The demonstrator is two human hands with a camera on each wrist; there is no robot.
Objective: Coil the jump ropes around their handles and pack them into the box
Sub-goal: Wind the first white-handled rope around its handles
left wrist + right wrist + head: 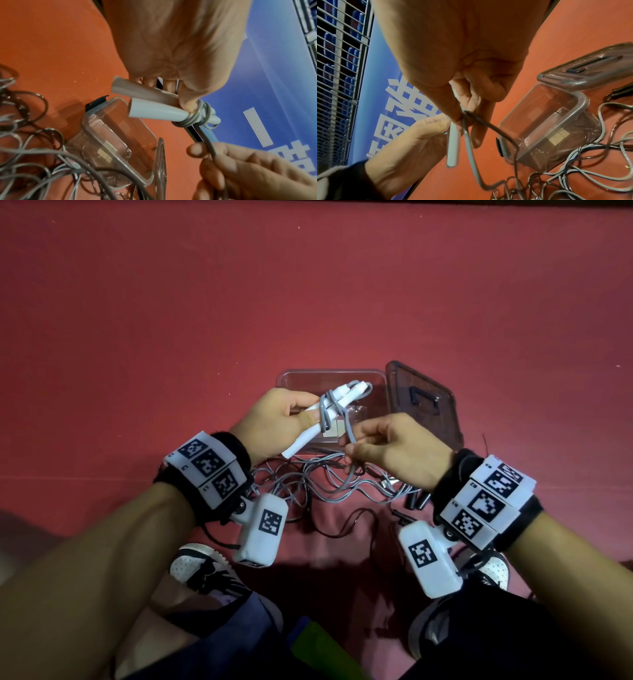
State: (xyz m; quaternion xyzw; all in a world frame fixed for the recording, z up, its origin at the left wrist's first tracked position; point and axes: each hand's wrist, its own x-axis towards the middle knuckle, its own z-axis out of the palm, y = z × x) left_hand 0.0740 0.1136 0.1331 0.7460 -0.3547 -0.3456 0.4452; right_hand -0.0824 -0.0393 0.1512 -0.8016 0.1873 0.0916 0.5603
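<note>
— Sneakers (202, 568) sit lowest in the head view; what do the hands hold above them?
— Left hand (274, 419) grips two white handles (318, 419) with grey rope (330, 405) wound round them; right hand (397, 450) pinches that rope, over the clear box (287, 376).
— Left wrist view?
— Fingers curl round both handles; loose rope lies beside the box.
— Right wrist view?
— Thumb and fingers pinch the rope; the lid (590, 70) leans on the box's rim.

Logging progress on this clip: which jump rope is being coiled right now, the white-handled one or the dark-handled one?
The white-handled rope: the left hand grips its paired handles with grey cord looped round them. The dark handles lie untouched on the floor.
</note>
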